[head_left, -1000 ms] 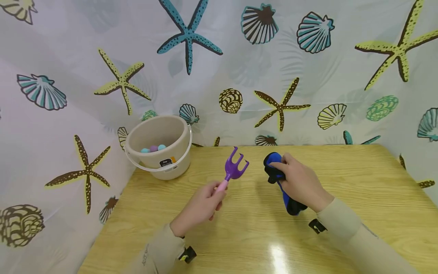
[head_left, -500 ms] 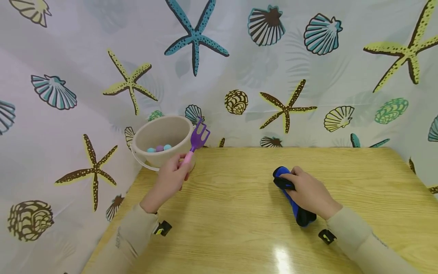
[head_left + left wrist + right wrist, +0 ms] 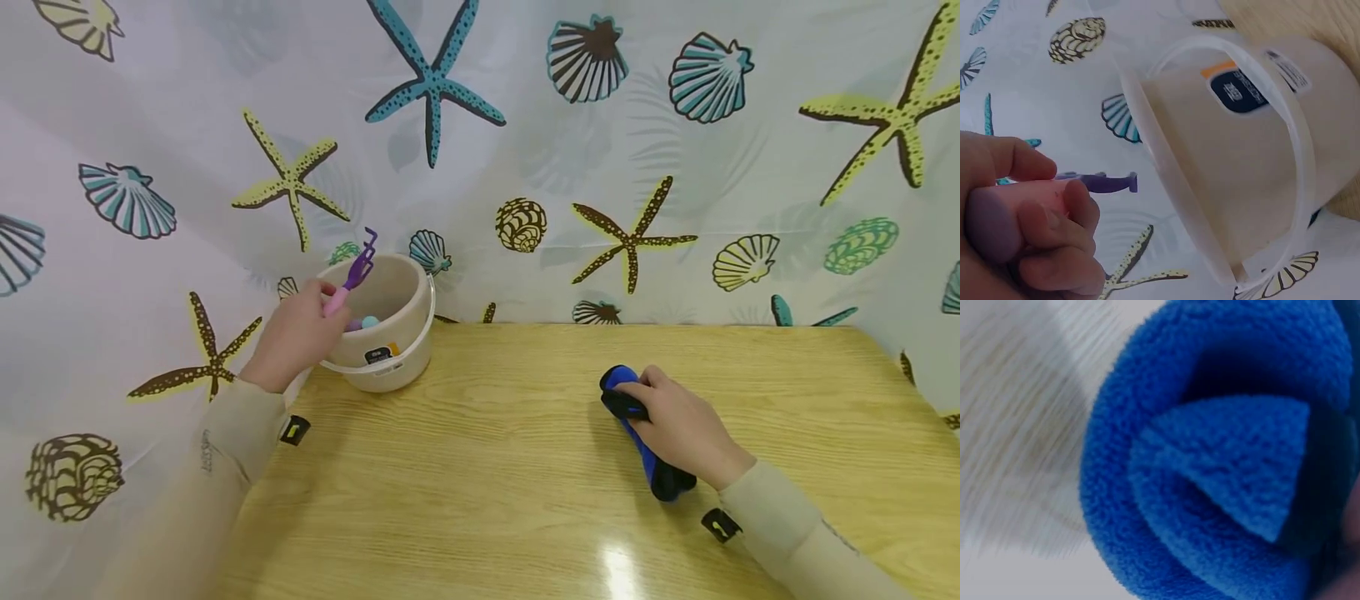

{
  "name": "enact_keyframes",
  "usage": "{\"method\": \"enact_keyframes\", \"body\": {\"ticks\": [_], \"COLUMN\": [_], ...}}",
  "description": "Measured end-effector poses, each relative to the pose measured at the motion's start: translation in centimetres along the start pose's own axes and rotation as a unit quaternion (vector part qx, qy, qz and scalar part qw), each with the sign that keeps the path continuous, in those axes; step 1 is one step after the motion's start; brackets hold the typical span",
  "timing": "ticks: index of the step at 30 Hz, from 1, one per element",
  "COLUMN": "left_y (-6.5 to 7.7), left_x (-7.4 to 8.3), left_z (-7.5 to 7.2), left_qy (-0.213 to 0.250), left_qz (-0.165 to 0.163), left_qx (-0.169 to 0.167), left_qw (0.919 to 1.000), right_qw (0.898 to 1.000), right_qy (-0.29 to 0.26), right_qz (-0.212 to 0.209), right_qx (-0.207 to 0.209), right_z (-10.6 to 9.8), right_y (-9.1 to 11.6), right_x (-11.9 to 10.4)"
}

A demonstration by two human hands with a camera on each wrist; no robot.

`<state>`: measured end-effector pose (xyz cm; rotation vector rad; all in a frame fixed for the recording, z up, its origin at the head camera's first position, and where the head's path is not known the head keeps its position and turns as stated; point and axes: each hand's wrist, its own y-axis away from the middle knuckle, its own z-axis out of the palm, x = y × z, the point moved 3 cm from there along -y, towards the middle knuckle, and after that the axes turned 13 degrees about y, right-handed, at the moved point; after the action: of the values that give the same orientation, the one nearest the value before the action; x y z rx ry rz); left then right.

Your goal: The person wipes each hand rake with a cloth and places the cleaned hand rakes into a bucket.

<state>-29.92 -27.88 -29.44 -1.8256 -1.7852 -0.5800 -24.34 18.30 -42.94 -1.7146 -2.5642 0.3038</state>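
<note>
In my left hand (image 3: pixel 300 333) I grip a toy hand fork (image 3: pixel 361 268) by its pink handle, its purple prongs pointing up and away over the mouth of a beige bucket (image 3: pixel 401 362). The left wrist view has the fork's purple head (image 3: pixel 1107 182) just outside the bucket's rim, apart from it. Inside the bucket, small blue and purple balls (image 3: pixel 370 322) show, partly hidden by the hand. My right hand (image 3: pixel 686 425) holds a rolled blue fleece piece with black edging (image 3: pixel 645 450) low over the table; its exact kind is unclear. Close up, its fuzzy folds (image 3: pixel 1210 469) fill the right wrist view.
A pale wooden table (image 3: pixel 487 467) lies under both hands. Behind and to the sides hangs a white curtain (image 3: pixel 465 183) printed with starfish and shells. The bucket's white handle (image 3: pixel 1300 162) hangs down over its labelled front.
My left hand has carried the fork leftward from mid-table to above the bucket. The right hand, with the blue fleece piece, moved slightly nearer and to the right, then stayed almost still.
</note>
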Motion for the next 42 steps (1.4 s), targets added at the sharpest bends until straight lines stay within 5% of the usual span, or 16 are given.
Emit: {"method": "enact_keyframes", "body": {"ticks": [9,19,28,34,42], "left_y": [-2.8,-6.2,-10.0,-11.5,-11.7], "left_x": [-1.6,-0.6,-0.6,-0.4,-0.1], "left_z": [0.7,1.5,3.1,3.0,3.6], "left_qy": [-0.124,-0.153,-0.185,-0.198,-0.173], "left_qz": [-0.008,-0.031,-0.028,-0.068,-0.108], "left_qx": [-0.046,-0.075,-0.209,-0.194,-0.214], "left_qw": [0.9912,0.9848,0.9599,0.9582,0.9552], "right_qw": [1.0,1.0,1.0,1.0,1.0], "right_qy": [-0.001,0.004,0.008,0.004,0.008], "right_qz": [0.001,-0.004,-0.005,-0.009,-0.021], "right_qx": [0.0,0.001,0.0,-0.003,-0.016], "right_z": [0.3,0.5,0.7,0.9,1.2], "right_y": [0.1,0.1,0.1,0.1,-0.2], "right_x": [-0.3,-0.3,-0.1,0.0,-0.2]}}
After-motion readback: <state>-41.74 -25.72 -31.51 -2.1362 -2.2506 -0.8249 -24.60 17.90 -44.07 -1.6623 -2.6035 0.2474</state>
